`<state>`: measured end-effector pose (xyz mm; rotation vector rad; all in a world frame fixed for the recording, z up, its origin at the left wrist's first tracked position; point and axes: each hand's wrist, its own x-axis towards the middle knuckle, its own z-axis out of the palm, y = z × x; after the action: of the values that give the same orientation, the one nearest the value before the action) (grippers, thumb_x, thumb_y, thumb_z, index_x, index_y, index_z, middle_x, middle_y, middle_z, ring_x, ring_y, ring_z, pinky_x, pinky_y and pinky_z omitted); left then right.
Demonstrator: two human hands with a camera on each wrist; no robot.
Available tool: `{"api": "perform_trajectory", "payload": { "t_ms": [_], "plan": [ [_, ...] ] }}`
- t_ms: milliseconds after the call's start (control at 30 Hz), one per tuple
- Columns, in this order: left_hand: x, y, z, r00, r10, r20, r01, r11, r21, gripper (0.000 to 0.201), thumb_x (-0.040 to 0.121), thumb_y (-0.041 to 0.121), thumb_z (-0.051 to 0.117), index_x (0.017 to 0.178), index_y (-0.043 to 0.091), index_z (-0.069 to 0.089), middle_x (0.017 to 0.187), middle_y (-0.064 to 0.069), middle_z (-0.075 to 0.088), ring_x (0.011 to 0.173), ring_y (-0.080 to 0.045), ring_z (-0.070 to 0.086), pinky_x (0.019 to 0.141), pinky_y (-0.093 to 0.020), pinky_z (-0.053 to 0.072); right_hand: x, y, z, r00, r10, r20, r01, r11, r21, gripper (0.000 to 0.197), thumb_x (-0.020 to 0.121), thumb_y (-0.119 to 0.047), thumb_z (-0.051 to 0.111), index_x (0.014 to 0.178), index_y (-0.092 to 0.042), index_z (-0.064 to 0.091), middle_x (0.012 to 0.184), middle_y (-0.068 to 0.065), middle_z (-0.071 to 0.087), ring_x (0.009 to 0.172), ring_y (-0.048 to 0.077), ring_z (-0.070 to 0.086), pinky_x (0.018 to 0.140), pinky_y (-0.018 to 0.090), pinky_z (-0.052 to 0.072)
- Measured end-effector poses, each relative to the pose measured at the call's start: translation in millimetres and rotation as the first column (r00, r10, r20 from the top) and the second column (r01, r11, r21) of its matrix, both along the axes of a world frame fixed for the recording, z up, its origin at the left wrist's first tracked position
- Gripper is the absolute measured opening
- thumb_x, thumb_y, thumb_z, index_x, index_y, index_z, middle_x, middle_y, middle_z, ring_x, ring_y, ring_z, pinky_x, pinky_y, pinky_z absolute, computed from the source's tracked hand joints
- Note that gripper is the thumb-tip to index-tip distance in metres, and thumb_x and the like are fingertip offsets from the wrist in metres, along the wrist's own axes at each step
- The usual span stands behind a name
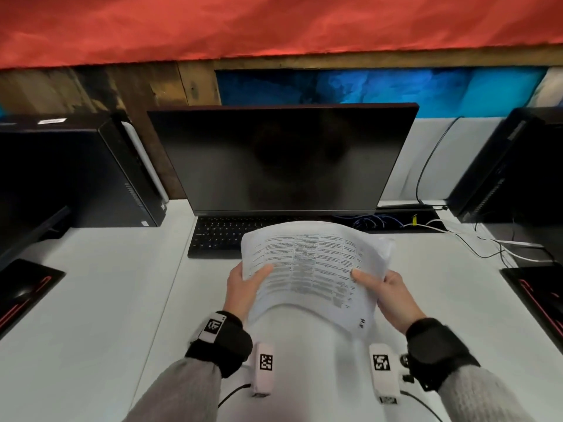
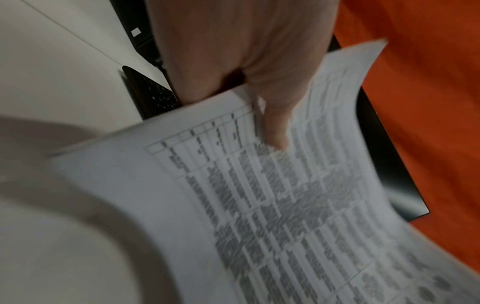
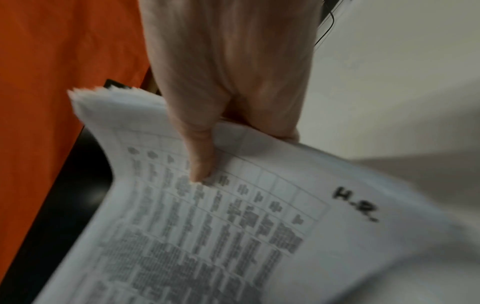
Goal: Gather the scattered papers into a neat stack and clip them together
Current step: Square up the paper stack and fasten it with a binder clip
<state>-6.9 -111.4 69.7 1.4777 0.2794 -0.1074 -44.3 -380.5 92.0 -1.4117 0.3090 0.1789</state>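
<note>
A stack of white printed papers (image 1: 310,269) with table text is held up off the white desk (image 1: 106,300), bowed upward in the middle. My left hand (image 1: 243,284) grips its left edge, thumb on top. On the right edge, my right hand (image 1: 393,293) does the same. The left wrist view shows the papers (image 2: 272,205) pinched under the left hand's (image 2: 246,82) thumb. In the right wrist view the papers (image 3: 233,226) carry a handwritten "H.R." and the sheet corners are fanned unevenly beside my right hand (image 3: 228,82). No clip is visible.
A black keyboard (image 1: 219,239) lies just behind the papers, under a dark monitor (image 1: 283,159). Computer towers stand at left (image 1: 76,178) and right (image 1: 511,166). Cables (image 1: 487,245) trail at the right. Dark mouse pads (image 1: 21,290) sit at both desk edges.
</note>
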Motion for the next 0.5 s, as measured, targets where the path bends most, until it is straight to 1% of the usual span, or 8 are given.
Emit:
{"api": "perform_trajectory", "payload": {
  "t_ms": [67, 133, 233, 300, 400, 433, 500],
  "plan": [
    [-2, 2, -5, 0.998, 0.025, 0.064, -0.029, 0.997, 0.069, 0.028, 0.084, 0.016, 0.071, 0.110, 0.010, 0.067, 0.101, -0.002, 0.073, 0.094, -0.012, 0.069, 0.077, -0.019, 0.055, -4, 5, 0, 0.997, -0.036, 0.068, 0.037, 0.999, -0.025, 0.026, 0.087, -0.007, 0.065, 0.113, -0.007, 0.068, 0.108, 0.006, 0.074, 0.100, 0.020, 0.070, 0.087, 0.029, 0.055],
    [-3, 8, -12, 0.998, 0.000, 0.062, -0.007, 0.994, 0.107, 0.031, 0.081, 0.016, 0.074, 0.110, 0.008, 0.067, 0.103, -0.003, 0.073, 0.097, -0.014, 0.069, 0.079, -0.020, 0.054, -6, 5, -2, 0.995, -0.027, 0.094, 0.032, 0.998, -0.053, 0.029, 0.086, -0.005, 0.066, 0.114, -0.012, 0.067, 0.107, 0.001, 0.074, 0.100, 0.014, 0.069, 0.090, 0.027, 0.052],
    [-5, 15, -16, 0.998, -0.064, -0.004, 0.064, 0.998, 0.016, 0.034, 0.076, 0.006, 0.077, 0.108, 0.008, 0.067, 0.105, -0.010, 0.073, 0.099, -0.023, 0.069, 0.087, -0.033, 0.054, -8, 2, -6, 0.997, 0.040, 0.072, -0.034, 0.996, -0.086, 0.034, 0.084, -0.003, 0.068, 0.115, -0.016, 0.066, 0.108, 0.001, 0.074, 0.102, 0.016, 0.069, 0.089, 0.029, 0.050],
    [-2, 16, -15, 0.995, -0.097, -0.015, 0.096, 0.995, -0.035, 0.033, 0.076, 0.004, 0.076, 0.108, 0.008, 0.068, 0.106, -0.011, 0.072, 0.101, -0.025, 0.069, 0.090, -0.038, 0.053, -5, 3, -7, 0.997, 0.042, 0.065, -0.036, 0.995, -0.090, 0.033, 0.084, -0.004, 0.068, 0.115, -0.015, 0.066, 0.108, 0.002, 0.074, 0.102, 0.017, 0.069, 0.090, 0.031, 0.051],
    [2, 11, -11, 0.997, -0.075, -0.008, 0.075, 0.997, -0.015, 0.030, 0.078, 0.012, 0.076, 0.108, 0.008, 0.069, 0.103, -0.010, 0.074, 0.098, -0.025, 0.070, 0.088, -0.039, 0.055, 4, 3, -9, 0.996, -0.008, 0.086, 0.010, 1.000, -0.029, 0.029, 0.087, -0.007, 0.065, 0.115, -0.008, 0.067, 0.110, 0.008, 0.073, 0.105, 0.023, 0.068, 0.097, 0.040, 0.049],
    [1, 9, -10, 0.998, -0.059, -0.004, 0.059, 0.998, -0.016, 0.031, 0.079, 0.013, 0.076, 0.108, 0.007, 0.069, 0.102, -0.010, 0.074, 0.098, -0.025, 0.070, 0.087, -0.038, 0.056, 6, 3, -10, 0.996, -0.020, 0.089, 0.022, 1.000, -0.011, 0.029, 0.087, -0.007, 0.065, 0.116, -0.006, 0.066, 0.111, 0.009, 0.073, 0.105, 0.024, 0.068, 0.098, 0.042, 0.048],
    [-1, 6, -10, 0.999, -0.053, 0.005, 0.053, 0.999, -0.009, 0.032, 0.079, 0.013, 0.076, 0.109, 0.006, 0.068, 0.103, -0.010, 0.074, 0.099, -0.026, 0.070, 0.085, -0.036, 0.057, 7, 1, -11, 0.995, -0.028, 0.097, 0.028, 1.000, -0.001, 0.031, 0.086, -0.006, 0.066, 0.117, -0.006, 0.065, 0.111, 0.009, 0.073, 0.105, 0.025, 0.068, 0.097, 0.041, 0.049]
  ]
}}
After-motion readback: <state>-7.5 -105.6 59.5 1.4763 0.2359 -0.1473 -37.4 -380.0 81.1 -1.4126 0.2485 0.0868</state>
